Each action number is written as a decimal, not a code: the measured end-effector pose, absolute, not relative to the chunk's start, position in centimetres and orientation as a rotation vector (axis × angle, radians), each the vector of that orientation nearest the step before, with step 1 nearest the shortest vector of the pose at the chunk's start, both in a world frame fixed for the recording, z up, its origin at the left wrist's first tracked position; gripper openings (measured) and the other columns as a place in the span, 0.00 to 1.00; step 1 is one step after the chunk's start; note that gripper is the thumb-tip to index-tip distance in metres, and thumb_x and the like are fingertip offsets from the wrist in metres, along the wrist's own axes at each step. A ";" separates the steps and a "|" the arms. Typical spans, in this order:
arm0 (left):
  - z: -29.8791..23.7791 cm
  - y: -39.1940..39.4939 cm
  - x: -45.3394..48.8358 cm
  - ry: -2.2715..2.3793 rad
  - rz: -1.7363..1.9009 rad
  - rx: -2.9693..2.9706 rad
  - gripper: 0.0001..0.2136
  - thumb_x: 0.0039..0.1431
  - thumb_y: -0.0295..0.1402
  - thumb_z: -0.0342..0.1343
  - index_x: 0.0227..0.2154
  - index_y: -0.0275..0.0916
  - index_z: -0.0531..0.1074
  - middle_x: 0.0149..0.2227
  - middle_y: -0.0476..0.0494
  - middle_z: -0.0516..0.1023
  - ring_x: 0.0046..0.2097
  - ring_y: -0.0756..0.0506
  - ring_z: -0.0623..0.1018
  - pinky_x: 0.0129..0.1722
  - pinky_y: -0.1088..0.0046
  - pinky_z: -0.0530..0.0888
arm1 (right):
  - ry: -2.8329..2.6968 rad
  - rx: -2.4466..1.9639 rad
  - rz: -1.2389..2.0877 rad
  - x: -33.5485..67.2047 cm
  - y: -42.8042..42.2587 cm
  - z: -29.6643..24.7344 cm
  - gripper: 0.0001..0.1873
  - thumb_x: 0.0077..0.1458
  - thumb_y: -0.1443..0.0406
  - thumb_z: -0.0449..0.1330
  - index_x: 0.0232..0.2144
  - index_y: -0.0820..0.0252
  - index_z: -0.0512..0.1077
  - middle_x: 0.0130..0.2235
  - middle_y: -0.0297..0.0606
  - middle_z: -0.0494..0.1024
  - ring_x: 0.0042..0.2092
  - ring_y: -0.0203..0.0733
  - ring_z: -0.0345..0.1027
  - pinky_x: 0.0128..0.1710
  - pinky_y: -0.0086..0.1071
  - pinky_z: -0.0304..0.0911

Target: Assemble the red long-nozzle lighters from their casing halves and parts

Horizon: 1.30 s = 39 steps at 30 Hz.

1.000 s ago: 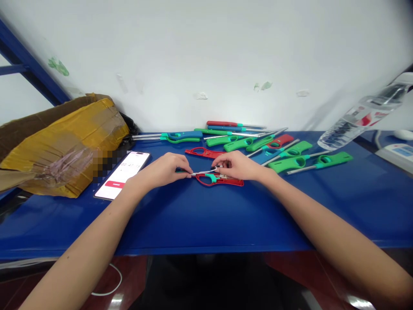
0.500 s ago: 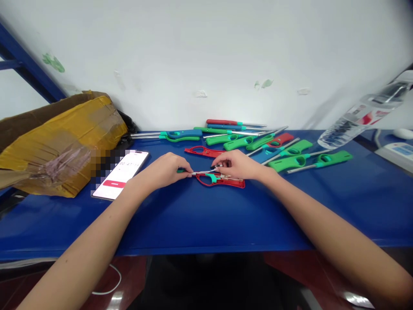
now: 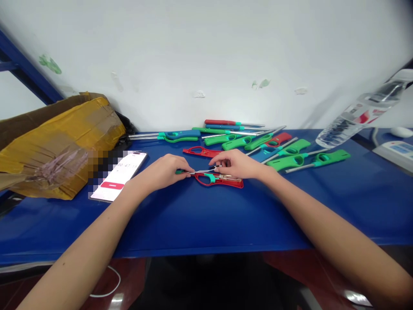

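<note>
An opened red lighter half point(image 3: 227, 181) lies on the blue table, with a teal trigger point(image 3: 212, 178) and metal parts inside it. My left hand point(image 3: 171, 170) pinches the front end of this lighter, where a bit of green shows between the fingers. Thin white wires point(image 3: 204, 171) run from there to my right hand point(image 3: 237, 163). Its thumb and fingers are closed on the wires' other end, by a small dark part that is mostly hidden. Just behind lies the other red shell half point(image 3: 200, 151), partly covered by my right hand.
Several green, blue and red lighters point(image 3: 287, 162) lie along the back. A phone point(image 3: 118, 178) showing a timer and a taped cardboard box point(image 3: 64, 146) are on the left. A water bottle point(image 3: 358, 114) and a pale device point(image 3: 396, 153) stand at the right.
The view has shifted very slightly. Both hands keep their grips, and the dark part at my right fingertips shows less than before.
</note>
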<state>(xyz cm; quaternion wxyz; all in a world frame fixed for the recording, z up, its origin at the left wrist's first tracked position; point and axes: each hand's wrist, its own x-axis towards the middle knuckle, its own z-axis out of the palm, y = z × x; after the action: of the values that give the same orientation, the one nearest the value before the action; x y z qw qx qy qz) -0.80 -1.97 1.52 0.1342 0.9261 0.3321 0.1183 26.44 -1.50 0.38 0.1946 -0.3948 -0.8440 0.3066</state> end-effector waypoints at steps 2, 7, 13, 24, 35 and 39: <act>1.4 -1.9 -0.9 0.957 0.340 2.694 0.10 0.63 0.33 0.55 0.43 0.43 0.80 0.41 0.45 0.81 0.40 0.45 0.79 0.41 0.72 0.73 | -2.375 -1.091 0.873 26.6 -1.5 0.6 0.14 0.56 0.63 0.59 0.41 0.62 0.79 0.27 0.35 0.77 0.24 0.34 0.62 0.26 0.29 0.57; 1.4 -1.9 -0.9 0.946 0.341 2.695 0.10 0.64 0.33 0.55 0.44 0.42 0.79 0.41 0.45 0.81 0.41 0.45 0.78 0.42 0.72 0.72 | -2.420 -1.062 0.844 26.6 -1.7 1.1 0.13 0.56 0.63 0.58 0.39 0.63 0.80 0.30 0.38 0.79 0.27 0.36 0.66 0.28 0.29 0.59; 1.4 -1.9 -0.8 0.951 0.338 2.697 0.12 0.66 0.32 0.51 0.47 0.42 0.78 0.44 0.45 0.80 0.43 0.45 0.78 0.44 0.71 0.72 | -2.383 -1.053 0.930 26.6 -1.8 1.1 0.14 0.56 0.63 0.58 0.41 0.64 0.77 0.26 0.36 0.77 0.25 0.35 0.65 0.27 0.29 0.59; 1.3 -2.0 -0.5 0.969 0.357 2.667 0.11 0.66 0.32 0.49 0.43 0.40 0.77 0.45 0.43 0.78 0.44 0.45 0.77 0.45 0.70 0.71 | -2.428 -1.039 0.920 26.5 -1.9 1.2 0.15 0.59 0.61 0.56 0.37 0.64 0.78 0.27 0.37 0.77 0.25 0.34 0.63 0.25 0.28 0.58; 1.3 -2.0 -0.8 0.994 0.430 2.726 0.11 0.65 0.32 0.52 0.44 0.42 0.78 0.42 0.46 0.81 0.42 0.45 0.79 0.43 0.71 0.72 | -2.452 -1.044 0.885 26.5 -1.9 1.1 0.15 0.58 0.60 0.55 0.37 0.65 0.78 0.25 0.35 0.76 0.24 0.33 0.61 0.25 0.28 0.56; 1.2 -1.8 -0.9 0.956 0.503 2.744 0.09 0.63 0.32 0.55 0.42 0.42 0.79 0.41 0.45 0.81 0.42 0.45 0.78 0.43 0.71 0.72 | -2.453 -1.059 0.907 26.5 -2.0 1.3 0.15 0.58 0.61 0.55 0.36 0.64 0.78 0.24 0.34 0.76 0.23 0.33 0.62 0.25 0.28 0.55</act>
<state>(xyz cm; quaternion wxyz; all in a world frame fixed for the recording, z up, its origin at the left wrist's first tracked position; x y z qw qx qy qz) -0.88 -1.80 1.21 0.0960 0.9262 0.3226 0.1697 26.48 -2.03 1.26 0.1593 -0.3705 -0.8582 0.3174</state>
